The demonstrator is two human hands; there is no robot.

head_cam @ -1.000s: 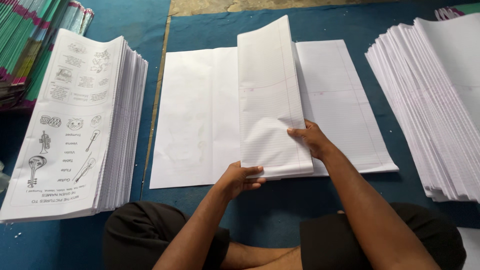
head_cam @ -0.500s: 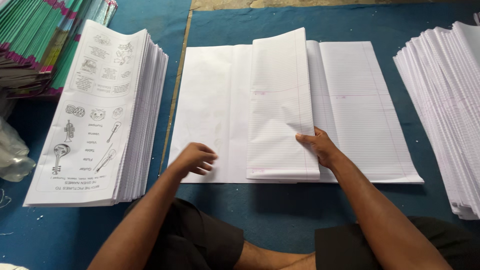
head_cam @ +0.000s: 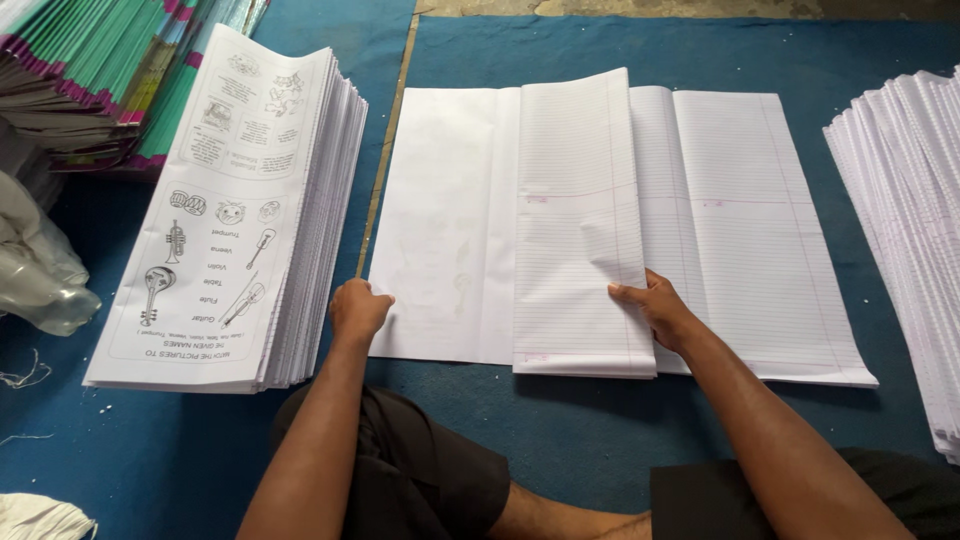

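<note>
A large white sheet (head_cam: 440, 220) lies open on the blue mat, with ruled sheets (head_cam: 750, 230) spread over its right half. A folded bundle of ruled paper (head_cam: 575, 230) lies along the middle. My right hand (head_cam: 655, 312) holds this bundle at its right edge near the bottom, thumb on top. My left hand (head_cam: 358, 310) is curled at the left edge of the white sheet, near its lower corner, and seems to pinch that edge.
A tall stack of printed sheets with picture drawings (head_cam: 235, 220) stands at the left. Green-edged booklets (head_cam: 90, 80) are piled at the far left, with crumpled plastic (head_cam: 40, 270) beside them. A stack of white sheets (head_cam: 905, 230) fills the right edge. My knees are at the bottom.
My left hand has left the bottom of the folded bundle and moved left to the white sheet's edge. The right hand stays on the bundle.
</note>
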